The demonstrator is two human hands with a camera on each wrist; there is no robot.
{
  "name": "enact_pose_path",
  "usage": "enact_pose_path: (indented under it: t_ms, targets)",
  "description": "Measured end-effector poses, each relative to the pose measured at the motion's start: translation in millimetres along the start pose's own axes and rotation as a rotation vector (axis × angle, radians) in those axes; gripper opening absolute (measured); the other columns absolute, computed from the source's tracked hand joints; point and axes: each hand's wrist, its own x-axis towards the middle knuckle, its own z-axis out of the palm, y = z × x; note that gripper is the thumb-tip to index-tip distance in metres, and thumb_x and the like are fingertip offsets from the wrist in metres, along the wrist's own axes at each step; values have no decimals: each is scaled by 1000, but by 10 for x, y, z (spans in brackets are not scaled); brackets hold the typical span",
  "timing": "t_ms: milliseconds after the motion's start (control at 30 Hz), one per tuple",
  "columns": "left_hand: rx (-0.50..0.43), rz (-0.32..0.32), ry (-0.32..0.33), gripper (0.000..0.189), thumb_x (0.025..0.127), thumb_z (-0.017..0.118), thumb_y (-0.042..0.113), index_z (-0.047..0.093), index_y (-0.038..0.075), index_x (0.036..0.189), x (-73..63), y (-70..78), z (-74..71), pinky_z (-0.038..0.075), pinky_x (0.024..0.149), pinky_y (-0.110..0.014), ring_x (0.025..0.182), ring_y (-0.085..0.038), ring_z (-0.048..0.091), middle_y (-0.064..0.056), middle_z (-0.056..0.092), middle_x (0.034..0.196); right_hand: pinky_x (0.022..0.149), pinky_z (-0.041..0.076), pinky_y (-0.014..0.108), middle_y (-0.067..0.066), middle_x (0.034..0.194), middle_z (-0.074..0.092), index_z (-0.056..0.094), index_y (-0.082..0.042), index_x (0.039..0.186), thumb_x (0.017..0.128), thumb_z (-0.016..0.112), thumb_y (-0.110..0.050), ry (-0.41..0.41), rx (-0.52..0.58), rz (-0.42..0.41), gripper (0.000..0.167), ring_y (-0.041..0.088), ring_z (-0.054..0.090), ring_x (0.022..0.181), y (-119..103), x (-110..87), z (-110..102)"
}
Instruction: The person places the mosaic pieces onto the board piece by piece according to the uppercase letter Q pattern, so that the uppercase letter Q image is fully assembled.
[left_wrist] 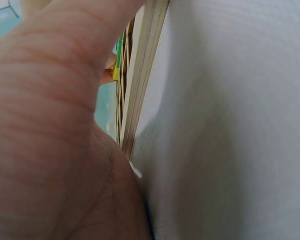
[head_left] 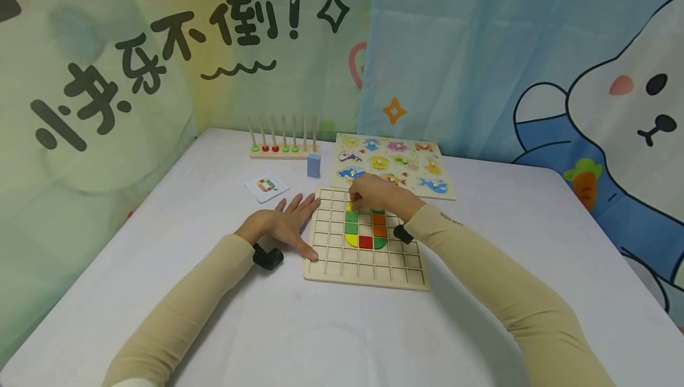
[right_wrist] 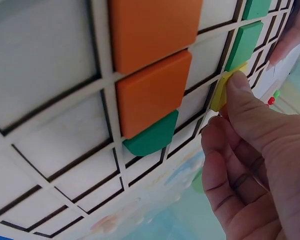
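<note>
A wooden grid board (head_left: 369,284) lies on the white table with coloured tiles in its cells. My right hand (head_left: 382,193) is over its far part, pinching a yellow tile (right_wrist: 218,96) between thumb and fingers, against a green tile (right_wrist: 244,46). Two orange tiles (right_wrist: 152,94) and a rounded green tile (right_wrist: 152,136) form another column. Along the near side sit a red tile (head_left: 366,242), a rounded yellow tile (head_left: 351,240) and a rounded green tile (head_left: 380,243). With fingers spread, my left hand (head_left: 285,222) rests at the board's left edge, thumb near its lower corner.
Left of the board's far corner lies a pattern card (head_left: 266,186). Behind it stand a small blue box (head_left: 313,165) and a wooden peg rack (head_left: 283,156) with red and green beads. An animal puzzle board (head_left: 369,164) lies just beyond the grid board. Printed curtains hang behind.
</note>
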Motion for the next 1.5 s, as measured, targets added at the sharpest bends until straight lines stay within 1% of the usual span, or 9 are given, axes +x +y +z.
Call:
enact_pose_path:
  t_ms: [367,467,600,700,800,900,1067,1300,1500]
  targets:
    - [-7,21,8,131,71,70,71,-9,13,157,-96,74,-50,-10,118,-56,149,-32,-18,-8,-18,163,73,53,27,5,87,74,78,-9,88,94,65,-15,-8,-27,-14,15,18,66,78,-47,-6,-9]
    - [-8,29,6,131,71,70,71,-9,12,157,-99,79,-49,-11,118,-56,149,-32,-19,-9,-18,163,70,53,26,3,80,73,78,-9,85,94,65,-13,11,-1,-23,16,14,63,69,-38,-32,5]
    - [-9,35,8,133,70,69,74,-10,12,157,-102,67,-51,-11,118,-54,149,-31,-20,-8,-19,163,63,39,24,-5,55,46,68,-7,67,96,62,-11,10,48,-29,30,9,37,53,-23,-71,19]
    - [-22,40,13,134,69,68,76,-9,12,157,-107,55,-56,-11,118,-54,149,-32,-19,-9,-19,163,63,33,26,-5,57,34,64,-7,64,96,61,-11,19,64,-48,33,10,30,55,-2,-106,22]
    - [-32,46,11,134,69,69,76,-10,12,157,-118,54,-60,-12,118,-54,149,-32,-20,-9,-19,163,67,40,26,1,63,51,72,-6,72,95,63,-9,48,53,-99,25,13,45,60,24,-147,14]
    - [-23,44,5,132,71,70,72,-11,12,156,-112,56,-57,-12,118,-54,149,-31,-21,-9,-20,163,75,50,30,9,82,68,77,-5,88,94,63,-7,53,56,-126,16,20,61,77,53,-197,-3]
    - [2,18,-2,132,71,70,71,-14,15,156,-54,42,-30,-13,118,-53,148,-29,-22,-5,-22,162,82,54,36,11,101,70,74,-3,106,97,60,-8,68,97,-60,18,23,64,88,154,-313,-18]
    - [1,29,9,136,67,68,78,-14,17,156,35,-24,4,-12,118,-53,149,-29,-22,-4,-22,162,69,44,32,9,83,64,70,-1,90,96,59,-7,172,101,-2,14,14,48,68,505,-584,46]
    - [1,24,5,137,65,67,80,-14,19,156,29,-35,11,-12,118,-54,149,-28,-22,-3,-23,162,79,54,42,15,100,70,71,3,105,96,59,-5,159,159,133,18,22,65,79,778,-887,94]
